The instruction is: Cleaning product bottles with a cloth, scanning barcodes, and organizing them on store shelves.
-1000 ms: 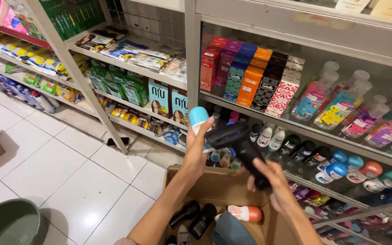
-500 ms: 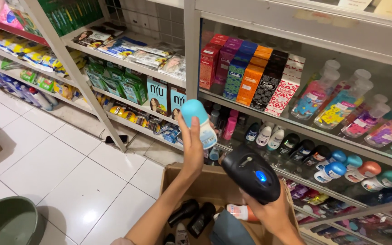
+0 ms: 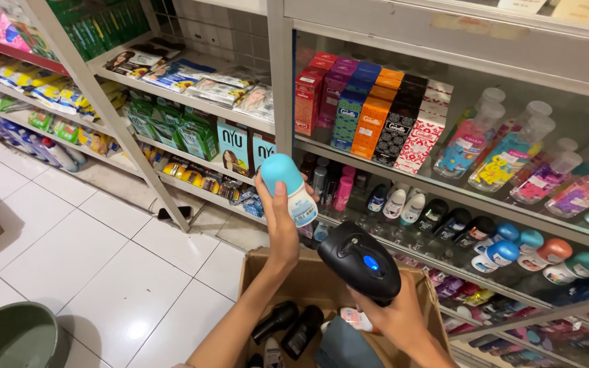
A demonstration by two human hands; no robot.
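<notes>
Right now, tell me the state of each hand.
Left hand: closed on the roll-on bottle with the teal cap.
Right hand: closed on the black handheld scanner.

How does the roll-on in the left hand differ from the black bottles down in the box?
The roll-on is white with a round turquoise cap; the box bottles are black all over. The roll-on is held upright in the left hand, in the air; the black bottles lie on their sides in the cardboard box. Both are small toiletry bottles.
</notes>
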